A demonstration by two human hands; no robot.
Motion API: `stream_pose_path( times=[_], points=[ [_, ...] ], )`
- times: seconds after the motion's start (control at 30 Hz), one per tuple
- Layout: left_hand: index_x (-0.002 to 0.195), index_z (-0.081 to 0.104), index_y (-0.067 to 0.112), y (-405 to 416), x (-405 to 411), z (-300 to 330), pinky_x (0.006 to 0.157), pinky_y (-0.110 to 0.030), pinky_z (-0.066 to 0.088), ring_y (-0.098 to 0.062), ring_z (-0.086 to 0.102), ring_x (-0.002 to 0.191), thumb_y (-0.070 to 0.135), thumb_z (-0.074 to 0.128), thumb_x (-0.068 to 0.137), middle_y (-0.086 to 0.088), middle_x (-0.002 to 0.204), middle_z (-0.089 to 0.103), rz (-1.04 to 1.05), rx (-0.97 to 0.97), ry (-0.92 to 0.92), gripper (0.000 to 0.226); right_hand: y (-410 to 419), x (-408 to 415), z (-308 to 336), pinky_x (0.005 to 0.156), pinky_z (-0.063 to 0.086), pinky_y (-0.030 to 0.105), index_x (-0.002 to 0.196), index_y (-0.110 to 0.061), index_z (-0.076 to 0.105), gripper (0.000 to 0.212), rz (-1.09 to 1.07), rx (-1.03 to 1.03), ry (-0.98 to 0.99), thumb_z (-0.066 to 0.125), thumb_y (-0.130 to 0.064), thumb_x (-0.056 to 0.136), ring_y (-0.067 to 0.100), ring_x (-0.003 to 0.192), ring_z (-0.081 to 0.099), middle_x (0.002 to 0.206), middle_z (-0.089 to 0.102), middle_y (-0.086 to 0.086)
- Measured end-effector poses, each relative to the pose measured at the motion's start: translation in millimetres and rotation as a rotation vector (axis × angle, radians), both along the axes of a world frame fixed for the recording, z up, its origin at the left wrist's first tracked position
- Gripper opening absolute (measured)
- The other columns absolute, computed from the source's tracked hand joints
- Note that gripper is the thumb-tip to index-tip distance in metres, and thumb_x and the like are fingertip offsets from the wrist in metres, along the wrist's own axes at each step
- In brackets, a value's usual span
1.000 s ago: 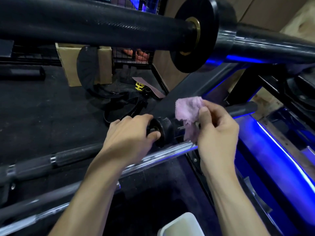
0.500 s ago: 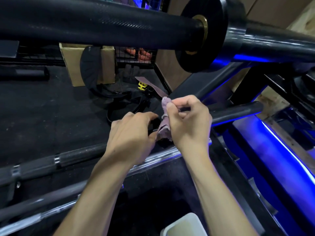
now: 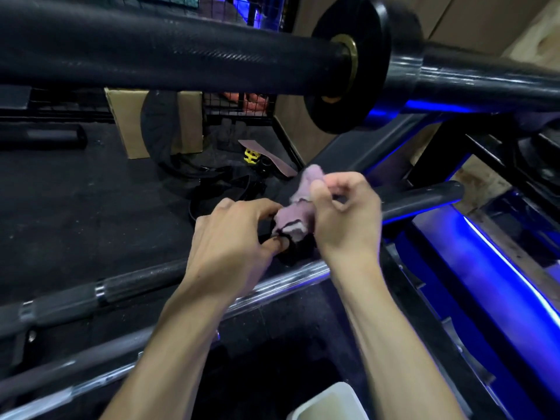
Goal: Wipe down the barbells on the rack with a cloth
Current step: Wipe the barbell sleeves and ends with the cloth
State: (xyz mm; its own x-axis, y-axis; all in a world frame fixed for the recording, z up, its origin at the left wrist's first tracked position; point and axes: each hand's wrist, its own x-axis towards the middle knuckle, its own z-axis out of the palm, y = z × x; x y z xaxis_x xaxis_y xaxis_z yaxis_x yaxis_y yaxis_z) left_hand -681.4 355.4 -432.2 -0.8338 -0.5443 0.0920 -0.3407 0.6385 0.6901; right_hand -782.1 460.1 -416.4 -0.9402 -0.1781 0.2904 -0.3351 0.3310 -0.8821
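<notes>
We are in the wiping step. In the middle of the frame our right hand [image 3: 345,216] pinches the pink cloth [image 3: 298,213] and holds it on the dark collar of the low barbell [image 3: 136,286]. Our left hand [image 3: 233,241] grips that collar from the left side. We think we next need to rub the cloth around it, then slide along the shiny bar.

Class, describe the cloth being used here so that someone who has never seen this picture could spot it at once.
Start at the thick black barbell across the top and drop to the two hands below its round plate. The cloth is the small crumpled rag between them, pinched by the right hand and touched by the left hand. It is the only pale pink, soft thing among black and chrome bars.
</notes>
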Motion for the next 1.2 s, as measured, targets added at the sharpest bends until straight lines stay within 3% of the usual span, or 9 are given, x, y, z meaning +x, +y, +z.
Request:
stream_pose_path(
  times=[0.07, 0.17, 0.47, 0.57, 0.7, 0.83, 1.07, 1.13, 1.2],
  points=[
    [0.131, 0.058, 0.045, -0.3, 1.0, 1.6, 0.101, -0.041, 0.042, -0.013, 0.048, 0.122, 0.045, 0.075, 0.088, 0.021, 0.118, 0.066, -0.013, 0.039, -0.031, 0.046, 16.1, 0.5, 1.8, 0.068, 0.045, 0.016, 0.093, -0.021, 0.065, 0.007, -0.095, -0.138, 0.001, 0.069, -0.024, 0.097, -0.004, 0.066, 0.059, 0.078, 0.067, -0.013],
    [0.139, 0.049, 0.037, -1.6, -0.3, 1.9, 0.105, -0.04, 0.04, -0.019, 0.047, 0.13, 0.049, 0.063, 0.096, 0.011, 0.13, 0.064, -0.079, -0.005, -0.17, 0.047, 42.7, 10.6, 1.1, 0.072, 0.044, 0.017, 0.094, -0.024, 0.062, 0.007, -0.158, -0.128, 0.03, 0.067, -0.024, 0.098, -0.002, 0.074, 0.059, 0.083, 0.066, -0.013],
    [0.134, 0.057, 0.039, -1.5, -2.5, -2.4, 0.1, -0.04, 0.046, -0.017, 0.057, 0.124, 0.045, 0.065, 0.094, 0.01, 0.126, 0.069, -0.054, -0.009, -0.098, 0.042, 32.4, 45.5, -19.3, 0.063, 0.054, 0.038, 0.093, -0.026, 0.06, 0.017, 0.116, -0.153, -0.118, 0.075, -0.019, 0.094, 0.033, 0.064, 0.07, 0.08, 0.073, 0.006],
    [0.131, 0.059, 0.04, -1.0, -1.4, -2.8, 0.097, -0.04, 0.049, -0.016, 0.061, 0.119, 0.043, 0.068, 0.092, 0.011, 0.122, 0.071, -0.048, 0.0, -0.054, 0.039, 16.8, 30.9, -10.4, 0.061, 0.053, 0.03, 0.091, -0.024, 0.063, 0.015, 0.087, -0.132, -0.078, 0.076, -0.016, 0.093, 0.019, 0.062, 0.067, 0.081, 0.071, -0.009],
    [0.121, 0.062, 0.045, -1.1, -1.0, -0.9, 0.083, -0.036, 0.046, -0.017, 0.061, 0.104, 0.04, 0.071, 0.088, 0.012, 0.104, 0.072, -0.039, 0.012, -0.05, 0.035, 2.2, 19.4, -4.2, 0.062, 0.051, 0.027, 0.092, -0.024, 0.063, 0.017, 0.067, -0.111, -0.078, 0.075, -0.012, 0.091, 0.012, 0.063, 0.065, 0.084, 0.069, -0.009],
    [0.127, 0.062, 0.041, -3.1, -1.9, -3.3, 0.09, -0.038, 0.049, -0.019, 0.06, 0.113, 0.028, 0.065, 0.087, 0.011, 0.115, 0.072, -0.051, -0.013, -0.073, 0.042, 32.2, 47.4, -11.0, 0.057, 0.043, 0.015, 0.087, -0.023, 0.061, 0.02, 0.092, -0.032, -0.092, 0.077, -0.01, 0.086, 0.009, 0.059, 0.056, 0.073, 0.064, 0.002],
    [0.121, 0.067, 0.044, -1.9, -2.1, -5.4, 0.089, -0.042, 0.049, -0.018, 0.063, 0.105, 0.031, 0.069, 0.085, 0.014, 0.106, 0.074, -0.043, -0.029, 0.028, 0.038, 20.4, 37.4, -11.1, 0.056, 0.046, 0.026, 0.084, -0.023, 0.06, 0.019, 0.063, -0.008, -0.005, 0.076, -0.015, 0.089, 0.02, 0.059, 0.059, 0.073, 0.066, 0.003],
    [0.114, 0.068, 0.047, -1.9, -3.4, -5.1, 0.081, -0.04, 0.049, -0.019, 0.062, 0.093, 0.041, 0.072, 0.086, 0.013, 0.092, 0.072, -0.037, -0.025, 0.047, 0.029, 9.0, 25.4, -9.2, 0.063, 0.053, 0.032, 0.088, -0.024, 0.061, 0.018, 0.052, -0.002, 0.023, 0.074, -0.012, 0.088, 0.017, 0.065, 0.064, 0.079, 0.068, -0.005],
    [0.113, 0.068, 0.049, -2.0, -2.9, -3.3, 0.085, -0.041, 0.049, -0.018, 0.062, 0.096, 0.044, 0.076, 0.083, 0.015, 0.094, 0.072, -0.034, 0.0, 0.064, 0.032, 3.6, 15.5, -8.6, 0.067, 0.053, 0.032, 0.089, -0.023, 0.061, 0.021, 0.01, -0.1, -0.008, 0.074, -0.007, 0.088, 0.009, 0.066, 0.064, 0.081, 0.067, -0.009]
  ],
)
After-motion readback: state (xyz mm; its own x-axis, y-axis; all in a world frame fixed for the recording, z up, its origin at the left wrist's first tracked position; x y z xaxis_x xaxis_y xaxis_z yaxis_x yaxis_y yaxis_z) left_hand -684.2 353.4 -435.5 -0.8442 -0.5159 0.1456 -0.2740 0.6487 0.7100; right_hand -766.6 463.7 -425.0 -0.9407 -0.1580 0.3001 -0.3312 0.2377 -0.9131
